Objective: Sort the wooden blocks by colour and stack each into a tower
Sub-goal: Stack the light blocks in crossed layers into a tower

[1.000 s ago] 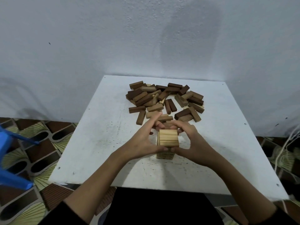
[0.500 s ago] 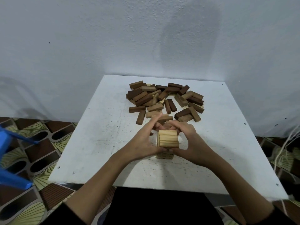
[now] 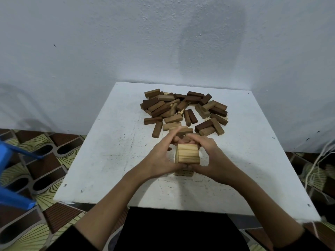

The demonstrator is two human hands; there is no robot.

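Observation:
A short tower of light wooden blocks [image 3: 187,153] stands near the middle of the white table [image 3: 112,142]. My left hand [image 3: 161,156] cups its left side and my right hand [image 3: 212,158] cups its right side; fingers reach round the far side and thumbs press the near face. The tower's lower layers are mostly hidden by my hands. Behind it lies a loose heap of blocks [image 3: 184,111], dark brown, mid brown and light ones mixed together.
A grey wall rises right behind the table. A blue plastic stool [image 3: 10,178] stands on the patterned floor at left. Pale cord [image 3: 319,167] hangs at the right edge. Bare tabletop lies left and right of the tower.
Both hands stay clasped round the light tower, shifting only slightly. The block heap has not moved.

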